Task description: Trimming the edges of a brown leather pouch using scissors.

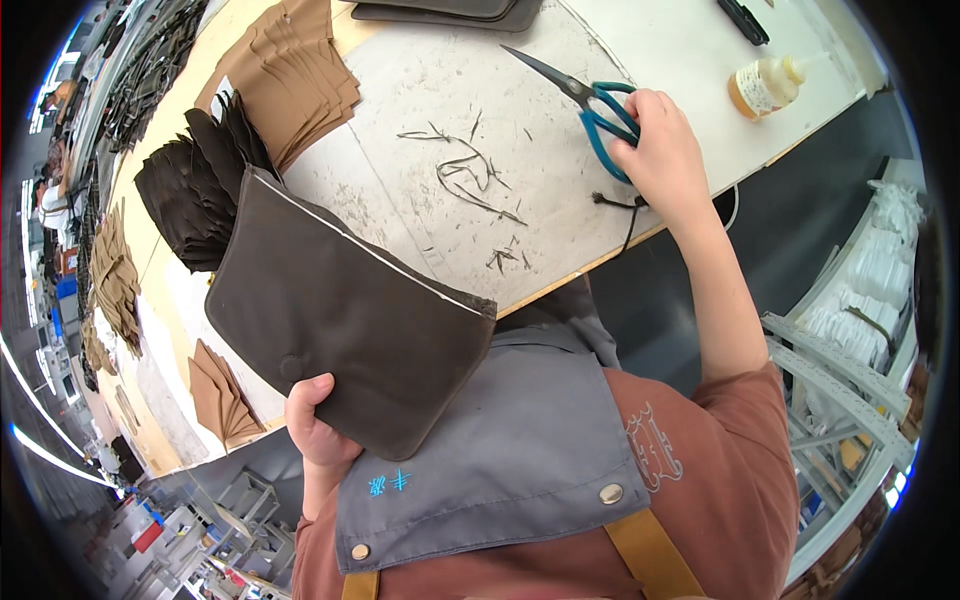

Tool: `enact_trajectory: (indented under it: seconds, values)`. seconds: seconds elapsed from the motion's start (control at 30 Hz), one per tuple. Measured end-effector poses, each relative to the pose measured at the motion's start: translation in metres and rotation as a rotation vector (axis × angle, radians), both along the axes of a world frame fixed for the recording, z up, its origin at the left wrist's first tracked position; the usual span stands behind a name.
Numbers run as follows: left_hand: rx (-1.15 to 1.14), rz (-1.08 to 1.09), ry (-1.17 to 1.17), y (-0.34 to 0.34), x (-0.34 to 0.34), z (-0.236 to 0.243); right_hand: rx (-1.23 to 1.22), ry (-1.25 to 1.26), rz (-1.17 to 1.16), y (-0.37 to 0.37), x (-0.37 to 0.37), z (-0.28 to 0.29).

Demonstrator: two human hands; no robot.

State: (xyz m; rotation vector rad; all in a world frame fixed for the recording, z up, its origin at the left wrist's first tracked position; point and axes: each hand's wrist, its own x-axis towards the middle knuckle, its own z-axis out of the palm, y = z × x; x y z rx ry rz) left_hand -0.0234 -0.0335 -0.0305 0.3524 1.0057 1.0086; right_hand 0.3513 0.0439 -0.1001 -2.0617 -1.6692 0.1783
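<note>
My left hand [315, 425] grips the lower corner of a dark brown flat pouch-like piece [350, 320], thumb on its face; a pale line runs along its upper edge and a round bump shows near my thumb. My right hand [662, 150] has its fingers curled on the teal handles of black-bladed scissors [575, 92], which point toward the upper left over the worktable [420, 90]. Thin dark trimmings [470, 185] are scattered left of and below the scissors.
A tan stack [295, 80] and dark stack [195, 185] of cut pieces sit upper left, more tan pieces [215, 395] lower left. An amber bottle [760, 90] and black marker [740, 20] lie right. Beyond the table edge stands a rack with white bundles [865, 280]. A distant person [55, 200] is at far left.
</note>
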Motion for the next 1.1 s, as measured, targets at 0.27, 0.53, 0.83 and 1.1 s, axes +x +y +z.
enact_trajectory:
  seconds: [0.27,0.53,0.83,1.1]
  values:
    - [0.026,0.021,-0.045,0.005,0.011,-0.004,-0.156,0.576,0.332,-0.04,-0.03,0.056]
    - [-0.111,0.028,0.043,0.012,0.019,0.011,-0.633,0.839,0.584,-0.076,-0.035,0.052]
    - [-0.102,0.036,0.05,0.011,0.023,0.011,-0.744,0.913,0.605,-0.09,-0.037,0.047]
    - [-0.084,0.003,0.092,0.008,0.021,0.007,-0.704,0.84,0.66,-0.087,-0.039,0.05]
